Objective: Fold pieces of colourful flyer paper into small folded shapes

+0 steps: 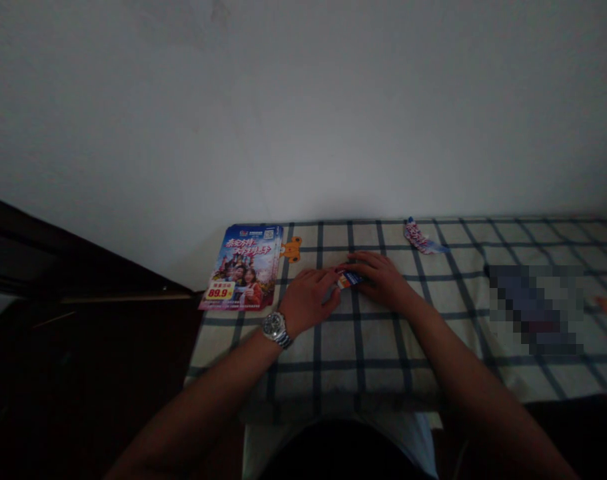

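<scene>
Both my hands rest on a checked cloth (363,347) and meet over a small folded piece of colourful paper (350,279). My left hand (309,300), with a metal wristwatch (276,328), presses the paper's left side with curled fingers. My right hand (380,279) covers the paper's right side, fingers pressed down on it. Most of the paper is hidden under the fingers.
A stack of colourful flyers (243,268) lies at the cloth's left edge, by an orange printed figure (292,249). A folded paper shape (420,238) lies near the white wall (303,107). A blurred patch sits at the right. Dark furniture (73,293) stands at the left.
</scene>
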### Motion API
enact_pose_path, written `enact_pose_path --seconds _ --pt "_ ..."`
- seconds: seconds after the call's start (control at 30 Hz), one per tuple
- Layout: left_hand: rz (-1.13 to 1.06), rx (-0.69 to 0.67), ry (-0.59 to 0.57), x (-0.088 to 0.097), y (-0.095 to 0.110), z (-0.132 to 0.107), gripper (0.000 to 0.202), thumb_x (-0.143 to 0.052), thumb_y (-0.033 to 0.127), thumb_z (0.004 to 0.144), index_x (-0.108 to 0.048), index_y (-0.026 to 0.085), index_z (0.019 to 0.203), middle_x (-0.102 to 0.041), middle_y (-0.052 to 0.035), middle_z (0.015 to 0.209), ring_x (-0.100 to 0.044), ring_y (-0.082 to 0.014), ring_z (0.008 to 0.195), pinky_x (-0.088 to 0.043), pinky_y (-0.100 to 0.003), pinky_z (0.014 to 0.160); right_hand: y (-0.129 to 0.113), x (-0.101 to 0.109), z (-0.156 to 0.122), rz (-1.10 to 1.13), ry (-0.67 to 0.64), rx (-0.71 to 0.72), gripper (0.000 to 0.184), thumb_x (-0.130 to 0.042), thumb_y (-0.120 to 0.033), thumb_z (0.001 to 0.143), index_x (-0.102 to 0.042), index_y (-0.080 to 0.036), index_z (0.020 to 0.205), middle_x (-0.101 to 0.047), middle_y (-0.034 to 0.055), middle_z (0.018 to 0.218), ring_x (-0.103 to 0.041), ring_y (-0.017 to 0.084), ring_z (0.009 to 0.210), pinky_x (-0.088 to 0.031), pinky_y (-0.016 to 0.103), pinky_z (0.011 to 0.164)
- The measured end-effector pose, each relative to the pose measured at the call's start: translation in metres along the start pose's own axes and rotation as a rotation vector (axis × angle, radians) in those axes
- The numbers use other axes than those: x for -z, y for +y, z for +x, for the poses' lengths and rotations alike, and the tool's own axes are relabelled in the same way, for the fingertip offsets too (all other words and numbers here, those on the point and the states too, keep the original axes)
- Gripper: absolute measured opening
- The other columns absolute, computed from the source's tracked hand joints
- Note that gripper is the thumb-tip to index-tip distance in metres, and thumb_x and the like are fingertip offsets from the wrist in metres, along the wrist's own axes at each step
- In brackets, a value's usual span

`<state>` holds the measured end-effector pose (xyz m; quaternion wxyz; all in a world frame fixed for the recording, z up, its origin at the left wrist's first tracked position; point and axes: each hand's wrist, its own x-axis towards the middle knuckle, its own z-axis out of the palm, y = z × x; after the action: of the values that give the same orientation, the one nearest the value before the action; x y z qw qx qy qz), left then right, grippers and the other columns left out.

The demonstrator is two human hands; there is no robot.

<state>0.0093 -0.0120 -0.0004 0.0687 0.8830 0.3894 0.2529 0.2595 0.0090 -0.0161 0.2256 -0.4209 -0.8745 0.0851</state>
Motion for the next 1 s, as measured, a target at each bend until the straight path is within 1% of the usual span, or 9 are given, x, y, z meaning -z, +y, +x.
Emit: enact_pose_path --seconds 0.07,0.13,0.23,0.37,0.47,0.53,0.73,0.9,1.0 --pt "-0.018 0.014 0.010 0.001 0.000 -0.001 0.028 -0.052 0.028 0.100 -0.060 0.020 0.126 -0.073 -0.0087 0.121 -0.070 -0.0251 0.107 -0.054 -0.045 0.097 0.001 -0.002 0.001 0.022 0.008 0.010 0.048 -0.068 -0.014 0.089 -0.065 -0.032 0.133 -0.061 0.0062 0.144 -0.056 0.031 0.132 -0.047 0.052 0.108" --pt "-0.031 0.038 -0.005 0.002 0.002 -0.001 0.026 -0.049 0.029 0.102 -0.061 0.020 0.124 -0.075 -0.0078 0.113 -0.071 -0.0246 0.100 -0.055 -0.043 0.092 0.001 -0.002 0.003 0.045 0.031 0.016 0.042 -0.065 -0.011 0.089 -0.068 -0.030 0.126 -0.064 0.0066 0.141 -0.059 0.030 0.129 -0.048 0.052 0.107" --pt "-0.064 0.083 -0.019 0.004 0.004 -0.002 0.024 -0.045 0.030 0.105 -0.061 0.022 0.121 -0.075 -0.0063 0.110 -0.071 -0.0231 0.096 -0.055 -0.040 0.089 -0.002 -0.002 0.004 0.115 0.088 0.011 0.028 -0.062 -0.014 0.093 -0.071 -0.026 0.117 -0.068 0.0082 0.133 -0.063 0.028 0.123 -0.051 0.048 0.104" --pt "-0.175 0.117 0.033 0.008 0.003 0.000 0.024 -0.042 0.032 0.107 -0.061 0.023 0.120 -0.071 -0.0052 0.114 -0.068 -0.0206 0.104 -0.054 -0.036 0.093 -0.008 -0.001 0.003 0.208 0.132 -0.072 0.019 -0.057 -0.024 0.099 -0.070 -0.024 0.112 -0.075 0.0087 0.112 -0.070 0.025 0.107 -0.057 0.043 0.095" --pt "-0.225 0.171 0.108 0.009 -0.001 0.002 0.022 -0.044 0.031 0.107 -0.061 0.022 0.118 -0.068 -0.0055 0.111 -0.066 -0.0188 0.102 -0.054 -0.033 0.091 -0.014 -0.001 0.003 0.253 0.132 -0.178 0.020 -0.058 -0.032 0.099 -0.070 -0.024 0.113 -0.076 0.0070 0.102 -0.073 0.024 0.093 -0.059 0.038 0.085" --pt "-0.218 0.229 0.142 0.007 -0.005 0.003 0.021 -0.047 0.032 0.106 -0.062 0.022 0.116 -0.068 -0.0050 0.107 -0.067 -0.0182 0.095 -0.055 -0.033 0.087 -0.018 -0.001 0.003 0.302 0.131 -0.226 0.023 -0.060 -0.036 0.098 -0.069 -0.024 0.115 -0.077 0.0055 0.099 -0.073 0.022 0.087 -0.060 0.035 0.079" --pt "-0.285 0.313 0.139 0.003 -0.010 0.003 0.023 -0.051 0.028 0.104 -0.060 0.023 0.124 -0.070 -0.0032 0.110 -0.069 -0.0170 0.094 -0.056 -0.030 0.087 -0.022 -0.002 0.004 0.390 0.112 -0.284 0.028 -0.061 -0.036 0.097 -0.068 -0.024 0.121 -0.079 0.0047 0.100 -0.076 0.024 0.087 -0.061 0.036 0.079" --pt "-0.286 0.317 0.129 0.004 -0.009 0.004 0.023 -0.052 0.026 0.103 -0.060 0.022 0.124 -0.071 -0.0034 0.109 -0.069 -0.0174 0.093 -0.056 -0.030 0.087 -0.018 -0.007 0.003 0.397 0.112 -0.300 0.029 -0.062 -0.038 0.096 -0.069 -0.024 0.121 -0.079 0.0044 0.097 -0.075 0.023 0.081 -0.062 0.037 0.074" --pt "-0.284 0.319 0.117 0.003 -0.010 0.004 0.021 -0.053 0.025 0.102 -0.061 0.023 0.122 -0.071 -0.0021 0.107 -0.069 -0.0170 0.092 -0.055 -0.030 0.086 -0.018 -0.007 0.003 0.389 0.129 -0.305 0.032 -0.063 -0.037 0.095 -0.068 -0.024 0.124 -0.078 0.0044 0.094 -0.074 0.023 0.079 -0.062 0.036 0.073"
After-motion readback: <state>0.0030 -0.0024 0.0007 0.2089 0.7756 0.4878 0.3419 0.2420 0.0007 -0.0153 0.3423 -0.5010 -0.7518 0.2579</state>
